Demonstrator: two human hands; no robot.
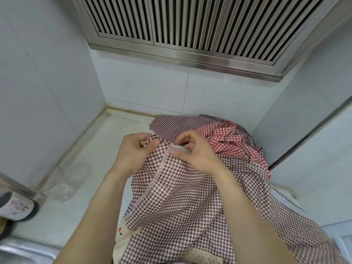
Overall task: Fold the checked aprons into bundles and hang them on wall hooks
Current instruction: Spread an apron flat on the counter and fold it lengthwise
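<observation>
A brown-and-white checked apron (177, 193) hangs in front of me, lifted off the white countertop (91, 180). My left hand (133, 149) pinches its upper edge at the left corner. My right hand (192, 149) pinches the same edge a little to the right, by a white patch. Behind them a red-and-white checked apron (232, 140) lies crumpled on a second brown checked cloth (171, 124) near the back wall. No wall hooks are in view.
A clear glass jar (64, 181) lies on the counter at the left, near a dark-capped container (17, 206). A steel sink rim (22, 252) shows at the bottom left. A slatted steel vent hood (190, 27) hangs overhead. Tiled walls close in on the left, back and right.
</observation>
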